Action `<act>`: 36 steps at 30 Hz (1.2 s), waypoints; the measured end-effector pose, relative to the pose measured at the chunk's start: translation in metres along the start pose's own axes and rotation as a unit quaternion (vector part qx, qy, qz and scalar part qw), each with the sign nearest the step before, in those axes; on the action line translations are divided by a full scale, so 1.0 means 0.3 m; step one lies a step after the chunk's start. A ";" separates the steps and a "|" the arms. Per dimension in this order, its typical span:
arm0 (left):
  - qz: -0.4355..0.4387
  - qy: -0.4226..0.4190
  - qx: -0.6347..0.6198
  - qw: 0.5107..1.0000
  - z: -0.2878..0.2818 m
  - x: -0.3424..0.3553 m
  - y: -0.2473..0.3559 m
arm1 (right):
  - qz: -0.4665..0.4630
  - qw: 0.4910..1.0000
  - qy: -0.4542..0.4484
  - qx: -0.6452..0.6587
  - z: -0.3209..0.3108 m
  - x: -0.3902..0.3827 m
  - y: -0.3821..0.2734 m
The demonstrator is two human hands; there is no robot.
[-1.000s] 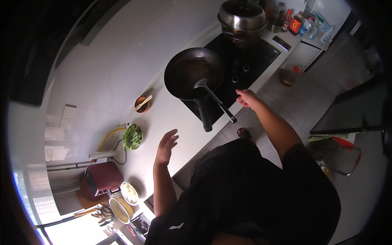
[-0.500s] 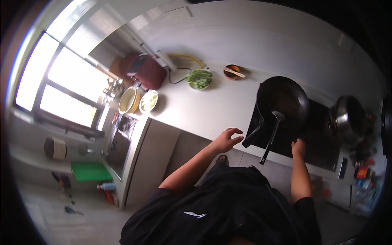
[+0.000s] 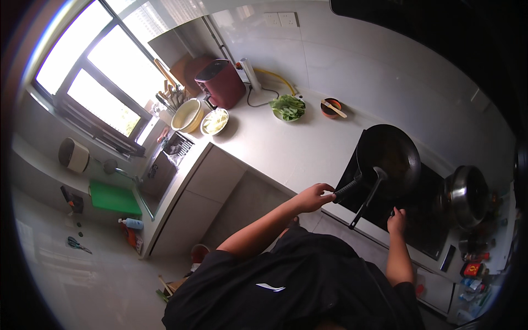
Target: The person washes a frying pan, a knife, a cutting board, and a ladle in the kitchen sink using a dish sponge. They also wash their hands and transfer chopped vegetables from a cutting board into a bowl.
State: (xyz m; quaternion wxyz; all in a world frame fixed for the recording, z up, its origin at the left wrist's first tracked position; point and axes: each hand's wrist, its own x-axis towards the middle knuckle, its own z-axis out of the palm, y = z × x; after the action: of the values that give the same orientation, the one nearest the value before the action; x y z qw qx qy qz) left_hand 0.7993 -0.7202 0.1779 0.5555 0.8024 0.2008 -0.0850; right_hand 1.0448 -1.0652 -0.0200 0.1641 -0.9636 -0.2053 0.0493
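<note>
A black wok (image 3: 404, 157) sits on the dark cooktop (image 3: 426, 234), with a little brownish residue inside. Its ribbed handle (image 3: 347, 190) points toward me and to the left. My left hand (image 3: 314, 198) is at the handle's end, fingers stretched out and slightly apart, at or nearly touching it. A spatula (image 3: 367, 199) rests with its metal head in the wok and its black handle hanging over the front. At the cooktop's front edge, my right hand (image 3: 397, 221) is closed, its fingertips around a small dark piece too hidden to name.
Leafy greens (image 3: 289, 107) fill a plate by the wall, near a small bowl (image 3: 330, 108) with a wooden stick across it. Farther left stand a bowl of pale cut food (image 3: 214, 121), a yellowish basin (image 3: 187, 115) and a maroon appliance (image 3: 221, 82). A steel pot (image 3: 467, 197) stands right.
My left hand has come up to the wok handle; it was a little apart before. My right hand stays closed at the cooktop's front. The whole view has tilted and shifted.
</note>
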 end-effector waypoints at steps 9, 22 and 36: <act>0.047 -0.001 0.025 0.999 0.052 0.054 -0.014 | 0.025 0.999 0.041 -0.012 0.034 -0.048 -0.010; -0.185 -0.148 0.083 0.968 0.083 0.309 0.135 | 0.265 0.460 -0.371 0.761 -0.209 -0.210 -0.547; -0.288 -0.250 -0.382 0.842 0.144 0.318 -0.008 | 0.210 0.767 -0.071 0.602 -0.534 -0.322 -0.500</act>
State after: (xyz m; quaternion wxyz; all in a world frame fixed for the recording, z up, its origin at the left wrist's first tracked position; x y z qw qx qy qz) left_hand 0.8884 -0.7377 0.1256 0.7997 0.3847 0.2934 -0.3555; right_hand 0.9260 -1.0232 0.1839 0.6810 -0.6801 0.0625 0.2641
